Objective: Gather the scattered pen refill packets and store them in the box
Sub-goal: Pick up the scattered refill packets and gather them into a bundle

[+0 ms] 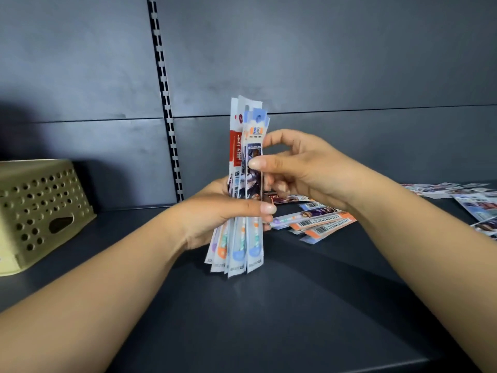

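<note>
An upright bundle of several long pen refill packets (248, 135) stands above the dark shelf at centre. My left hand (215, 214) is shut around its lower half. My right hand (298, 168) pinches the front packet near the middle, thumb on its face. Several more packets (320, 220) lie flat on the shelf just right of the bundle, orange and blue with barcodes. Others (476, 203) are scattered at the far right. The beige perforated box (40, 208) sits at the left, well apart from both hands.
The dark shelf surface (269, 319) runs toward me with its front edge at the bottom. A dark back panel with a slotted upright rail (168, 109) rises behind. The box's opening is not visible from here.
</note>
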Demonstrator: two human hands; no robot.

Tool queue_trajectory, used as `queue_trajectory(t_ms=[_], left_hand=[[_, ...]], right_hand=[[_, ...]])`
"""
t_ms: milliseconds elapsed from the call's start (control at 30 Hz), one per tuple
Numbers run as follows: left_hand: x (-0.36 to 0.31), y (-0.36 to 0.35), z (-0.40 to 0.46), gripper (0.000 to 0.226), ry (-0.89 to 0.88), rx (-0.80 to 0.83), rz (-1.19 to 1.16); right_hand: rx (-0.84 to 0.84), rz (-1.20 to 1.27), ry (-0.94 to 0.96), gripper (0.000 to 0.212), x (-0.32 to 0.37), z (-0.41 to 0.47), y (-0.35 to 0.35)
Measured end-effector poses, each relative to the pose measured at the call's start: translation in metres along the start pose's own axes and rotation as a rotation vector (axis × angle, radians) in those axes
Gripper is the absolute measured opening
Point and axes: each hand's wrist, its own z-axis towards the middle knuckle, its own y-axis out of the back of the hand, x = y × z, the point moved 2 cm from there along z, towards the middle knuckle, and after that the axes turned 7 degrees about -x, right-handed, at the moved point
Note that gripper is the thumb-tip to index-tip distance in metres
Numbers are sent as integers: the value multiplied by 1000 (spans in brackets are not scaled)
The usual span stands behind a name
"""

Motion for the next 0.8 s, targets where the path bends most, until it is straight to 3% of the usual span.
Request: queue_trajectory(t_ms=[133,233,367,467,600,700,800], left_hand=[[1,-6,-1,24,-52,-27,134],[7,-14,-1,29,23,-30,133],[9,-15,4,16,-49,-138,135],[12,-18,5,22,-42,-139,158],[11,-16,6,9,8,-112,157],[12,-11,6,9,27,-132,142],[10,-7,5,5,90,-160,134]], right_hand=[[-73,12,32,51,4,1,2],[-6,-76,9,36,3,-2,1],[-38,-162,44,26,3,-2,6],[-34,-208,47,7,-3,2,5],[33,-206,-65,22,-7,6,27],[25,-232,-193,18,-20,8,60],[54,-509,-286,15,-46,9,98]])
